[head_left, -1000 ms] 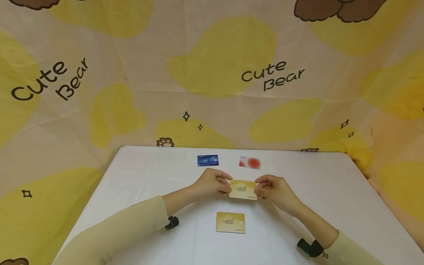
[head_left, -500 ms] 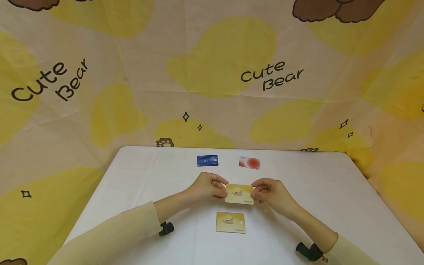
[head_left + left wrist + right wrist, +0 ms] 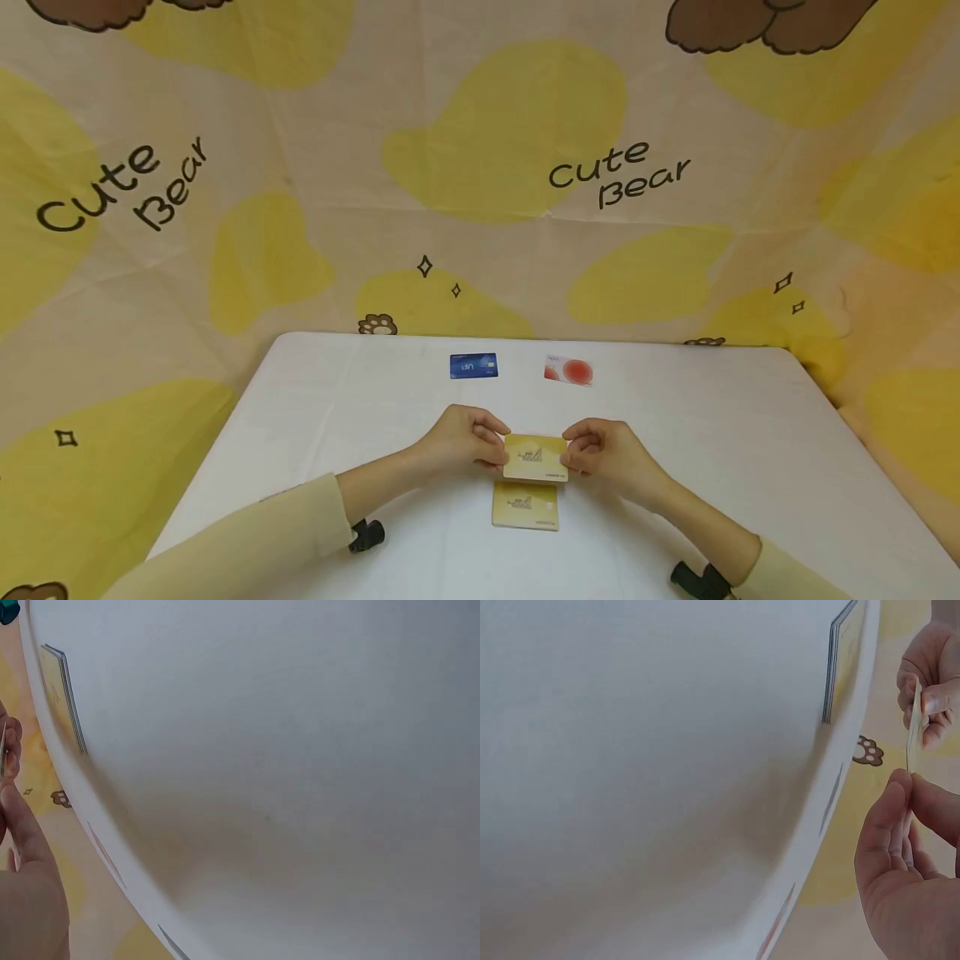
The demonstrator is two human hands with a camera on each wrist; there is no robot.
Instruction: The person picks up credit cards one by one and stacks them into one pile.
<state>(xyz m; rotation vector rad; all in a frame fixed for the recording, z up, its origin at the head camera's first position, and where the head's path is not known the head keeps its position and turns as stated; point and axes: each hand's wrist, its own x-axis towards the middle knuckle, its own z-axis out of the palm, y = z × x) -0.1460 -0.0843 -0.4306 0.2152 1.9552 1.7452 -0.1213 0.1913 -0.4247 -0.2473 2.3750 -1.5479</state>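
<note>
A gold card (image 3: 536,457) is held up off the table between both hands. My left hand (image 3: 461,437) pinches its left edge, and my right hand (image 3: 618,458) pinches its right edge. Just below it in the head view, a small stack of gold cards (image 3: 525,507) lies flat on the table, its upper border close to the held card. From the side, the right wrist view shows layered edges on that stack (image 3: 840,664). The held card (image 3: 913,727) appears there nearly edge-on between the fingertips of both hands.
Toward the back of the white table (image 3: 360,392) lie a blue VIP card (image 3: 474,366) and, to its right, a white card with a red circle (image 3: 568,370). Behind the table hangs a yellow patterned cloth (image 3: 480,167).
Both hands have brought the gold card nearer the person and slightly left, toward the stack. The stack and the two back cards have stayed in place.
</note>
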